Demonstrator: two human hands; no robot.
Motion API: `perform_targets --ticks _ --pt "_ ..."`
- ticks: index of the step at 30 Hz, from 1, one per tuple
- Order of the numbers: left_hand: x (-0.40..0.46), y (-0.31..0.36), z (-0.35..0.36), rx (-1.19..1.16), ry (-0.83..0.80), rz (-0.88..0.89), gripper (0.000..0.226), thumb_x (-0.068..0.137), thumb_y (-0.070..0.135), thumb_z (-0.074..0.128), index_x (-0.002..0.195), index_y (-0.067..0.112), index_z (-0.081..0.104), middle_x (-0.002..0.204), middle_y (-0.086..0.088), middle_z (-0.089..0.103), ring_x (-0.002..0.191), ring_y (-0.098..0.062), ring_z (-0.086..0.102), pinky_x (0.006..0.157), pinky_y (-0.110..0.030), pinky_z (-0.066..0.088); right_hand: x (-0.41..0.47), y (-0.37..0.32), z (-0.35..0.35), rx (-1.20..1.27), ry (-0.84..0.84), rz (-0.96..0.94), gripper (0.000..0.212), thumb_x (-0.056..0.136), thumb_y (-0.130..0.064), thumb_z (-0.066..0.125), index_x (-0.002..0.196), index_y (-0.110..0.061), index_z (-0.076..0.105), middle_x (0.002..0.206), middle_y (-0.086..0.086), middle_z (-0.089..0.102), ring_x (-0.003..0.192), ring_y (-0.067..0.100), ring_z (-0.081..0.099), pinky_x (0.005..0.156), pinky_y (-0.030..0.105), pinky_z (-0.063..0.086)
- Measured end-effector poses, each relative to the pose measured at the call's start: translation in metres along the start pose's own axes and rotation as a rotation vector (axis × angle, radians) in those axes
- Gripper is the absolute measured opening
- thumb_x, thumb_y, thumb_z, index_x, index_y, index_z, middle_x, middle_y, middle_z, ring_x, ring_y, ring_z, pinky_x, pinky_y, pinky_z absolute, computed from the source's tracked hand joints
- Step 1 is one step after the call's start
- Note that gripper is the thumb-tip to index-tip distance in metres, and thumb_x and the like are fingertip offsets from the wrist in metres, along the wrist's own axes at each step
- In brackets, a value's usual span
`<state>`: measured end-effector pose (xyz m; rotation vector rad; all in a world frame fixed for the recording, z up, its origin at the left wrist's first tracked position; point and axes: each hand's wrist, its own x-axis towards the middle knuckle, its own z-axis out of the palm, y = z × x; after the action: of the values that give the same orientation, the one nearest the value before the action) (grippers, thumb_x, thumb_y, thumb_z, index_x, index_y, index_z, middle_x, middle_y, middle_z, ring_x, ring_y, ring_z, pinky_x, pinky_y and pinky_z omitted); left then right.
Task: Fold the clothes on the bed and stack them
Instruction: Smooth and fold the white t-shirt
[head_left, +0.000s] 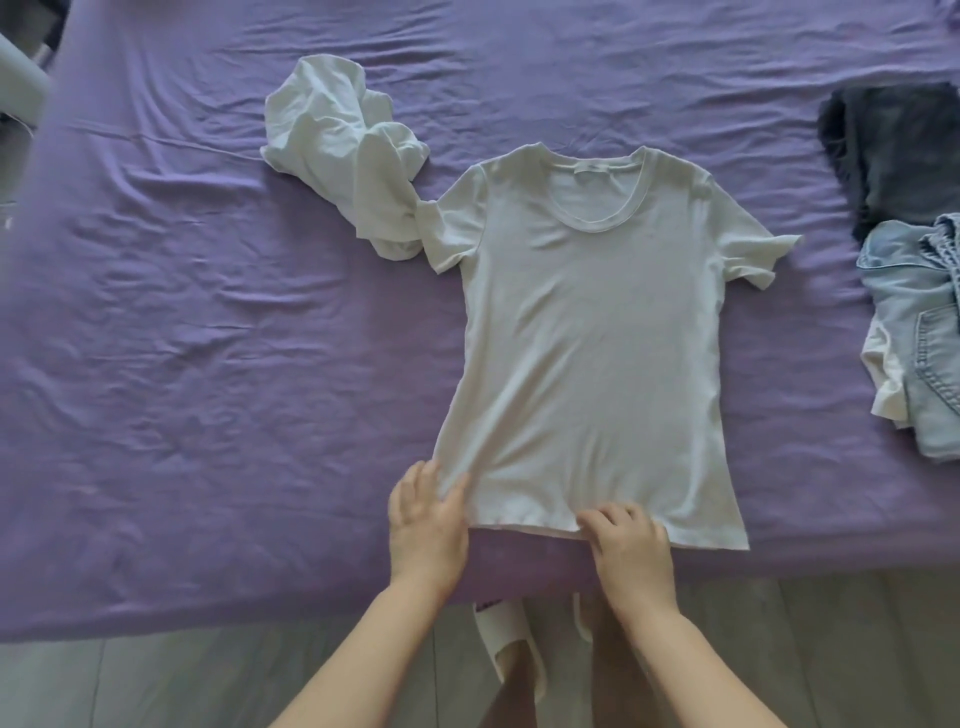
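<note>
White T-shirt (587, 332) lies flat, front up, on purple bed sheet (208, 364). Left hand (427, 519) pinches hem corner; right hand (631, 545) grips hem mid-edge, fingers curled.

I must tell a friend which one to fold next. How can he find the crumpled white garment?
On the purple bed, find the flat white T-shirt. The crumpled white garment touches its sleeve on the left. It alone is bunched up.
</note>
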<state>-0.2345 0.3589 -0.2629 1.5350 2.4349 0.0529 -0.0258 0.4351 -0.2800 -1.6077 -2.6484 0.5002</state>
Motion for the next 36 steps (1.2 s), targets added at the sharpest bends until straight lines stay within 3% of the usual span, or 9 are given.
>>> perform_targets --ticks 5,9,12,19,22,25,30,33,36 --pt "0.016 0.053 0.009 -0.037 -0.214 0.461 0.046 0.046 0.028 0.083 0.09 0.032 0.071 0.098 0.002 0.066 0.092 -0.02 0.063 0.074 -0.028 0.05 0.005 0.007 -0.003 -0.045 -0.061 -0.095 0.037 0.044 -0.009 0.09 0.066 -0.028 0.066 0.058 -0.009 0.054 0.054 0.019 0.053 0.054 0.025 0.032" --pt "0.026 0.076 0.015 0.072 -0.36 0.466 0.039 0.04 0.02 0.085 0.072 0.027 0.063 0.073 0.007 0.058 0.068 -0.016 0.057 0.056 -0.025 0.041 0.009 0.01 -0.008 -0.071 -0.105 -0.136 0.033 0.045 -0.014 0.089 0.06 -0.027 0.062 0.055 -0.009 0.053 0.053 0.018 0.052 0.052 0.025 0.034" --pt "0.03 0.075 0.012 0.068 -0.454 0.442 0.025 0.08 0.003 0.059 0.102 0.015 0.058 0.103 -0.006 0.059 0.1 -0.028 0.052 0.076 -0.033 0.036 0.01 0.011 -0.01 -0.061 -0.121 -0.147 0.033 0.048 -0.012 0.087 0.061 -0.026 0.059 0.062 -0.01 0.054 0.06 0.019 0.054 0.054 0.026 0.034" --pt "0.049 0.084 -0.007 0.07 -0.749 0.441 0.03 0.092 0.012 0.047 0.118 0.017 0.058 0.121 -0.01 0.057 0.114 -0.03 0.049 0.089 -0.034 0.038 0.013 0.014 -0.012 -0.07 -0.282 -0.184 0.03 0.039 -0.022 0.079 0.056 -0.029 0.055 0.052 -0.01 0.049 0.048 0.013 0.051 0.053 0.021 0.024" --pt "0.06 0.092 -0.012 -0.048 -0.71 0.305 0.03 0.093 0.022 0.046 0.122 0.019 0.054 0.121 -0.01 0.051 0.113 -0.03 0.05 0.085 -0.034 0.04 0.024 0.014 -0.019 0.005 -0.201 -0.158 0.005 0.063 -0.031 0.055 0.062 -0.027 0.058 0.058 -0.007 0.053 0.053 0.015 0.055 0.049 0.024 0.03" --pt "0.073 0.098 -0.009 0.016 -0.526 0.298 0.04 0.093 0.022 0.051 0.133 0.024 0.041 0.135 -0.01 0.035 0.127 -0.03 0.035 0.094 -0.038 0.036 0.046 0.018 -0.024 0.031 -0.165 -0.069 0.024 0.058 -0.019 0.071 0.081 -0.021 0.066 0.078 -0.001 0.06 0.069 0.022 0.06 0.052 0.032 0.047" --pt "0.099 0.106 -0.007 0.174 -0.547 0.306 0.073 0.094 0.041 0.05 0.15 0.033 0.004 0.158 -0.008 -0.016 0.144 -0.03 -0.017 0.114 -0.055 -0.005 0.084 0.028 -0.036 -0.037 -0.212 -0.03 0.033 0.054 -0.019 0.084 0.079 -0.024 0.065 0.076 -0.004 0.059 0.063 0.021 0.059 0.05 0.032 0.045" --pt "0.128 0.112 -0.012 0.188 -0.528 0.304 0.069 0.098 0.044 0.039 0.15 0.032 -0.004 0.157 -0.008 -0.021 0.143 -0.03 -0.022 0.114 -0.055 -0.008 0.118 0.037 -0.039 -0.079 -0.211 -0.032 0.044 0.054 -0.022 0.085 0.095 -0.024 0.068 0.104 0.004 0.066 0.091 0.028 0.065 0.071 0.041 0.054" --pt "0.162 0.12 -0.014 0.192 -0.485 0.266 0.066 0.099 0.048 0.032 0.15 0.032 -0.007 0.157 -0.005 -0.021 0.143 -0.029 -0.023 0.113 -0.057 -0.009 0.159 0.047 -0.048 -0.135 -0.291 -0.012 0.061 0.07 -0.037 0.076 0.126 -0.023 0.058 0.137 0.016 0.05 0.126 0.038 0.046 0.095 0.058 0.04"
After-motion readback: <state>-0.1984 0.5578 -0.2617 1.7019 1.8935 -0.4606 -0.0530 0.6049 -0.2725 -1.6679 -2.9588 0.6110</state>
